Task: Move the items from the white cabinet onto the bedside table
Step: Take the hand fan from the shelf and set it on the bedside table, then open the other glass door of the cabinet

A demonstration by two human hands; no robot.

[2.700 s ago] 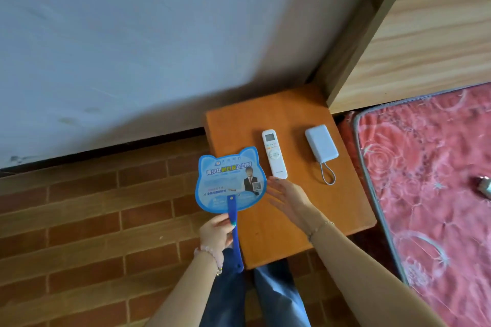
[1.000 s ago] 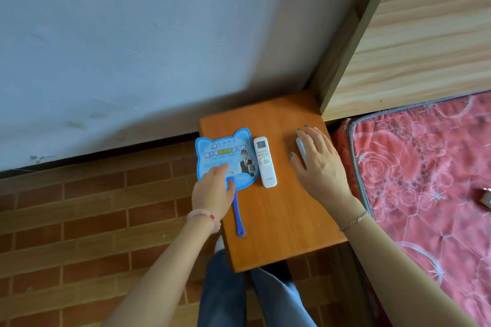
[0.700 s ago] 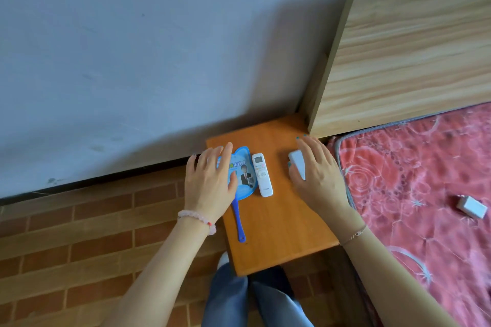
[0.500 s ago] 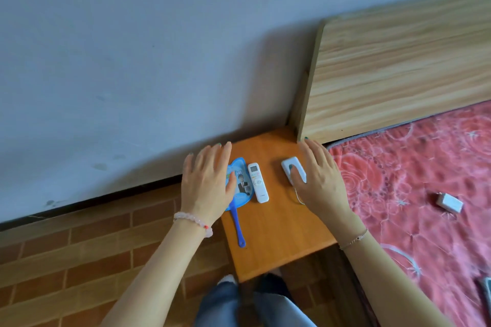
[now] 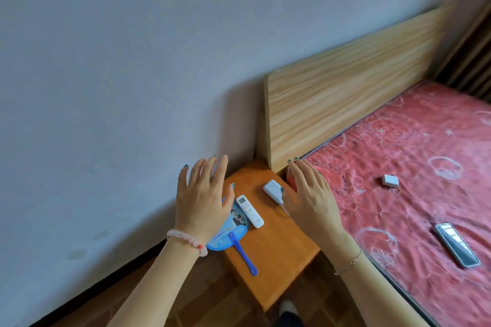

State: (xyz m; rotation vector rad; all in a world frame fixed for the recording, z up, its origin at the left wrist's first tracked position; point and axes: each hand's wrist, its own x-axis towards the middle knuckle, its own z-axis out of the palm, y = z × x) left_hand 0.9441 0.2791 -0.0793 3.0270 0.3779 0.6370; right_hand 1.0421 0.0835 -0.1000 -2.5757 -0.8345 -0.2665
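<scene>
Head view: the orange bedside table (image 5: 276, 260) stands in the corner between the grey wall (image 5: 132, 61) and the wooden headboard (image 5: 345, 93), and three things lie on its top. The blue fan (image 5: 229, 236) lies along the left edge, its round head seeming to reach a little over that edge and its handle pointing toward the near edge. The white remote (image 5: 249, 210) lies just beside the fan on its right, about mid-table and slanted. The white power bank (image 5: 272, 188) lies toward the far right corner, apart from the remote, with a thin cord loop showing at its near end.

The left hand (image 5: 202, 199) is spread palm down over the far left part of the table, fingers straight and wide, gripping nothing; it hides the upper part of the fan, and whether it touches the fan cannot be told. A pink bead bracelet (image 5: 186, 237) sits on that wrist. The right hand (image 5: 310, 202) is also flat with fingers straight and holds nothing, its thumb just beside the power bank over the right edge; a thin chain (image 5: 348, 263) circles that wrist.

On the red mattress (image 5: 411, 141) to the right lie a small white box (image 5: 390, 180) and a dark flat device (image 5: 457, 244), well apart from each other
</scene>
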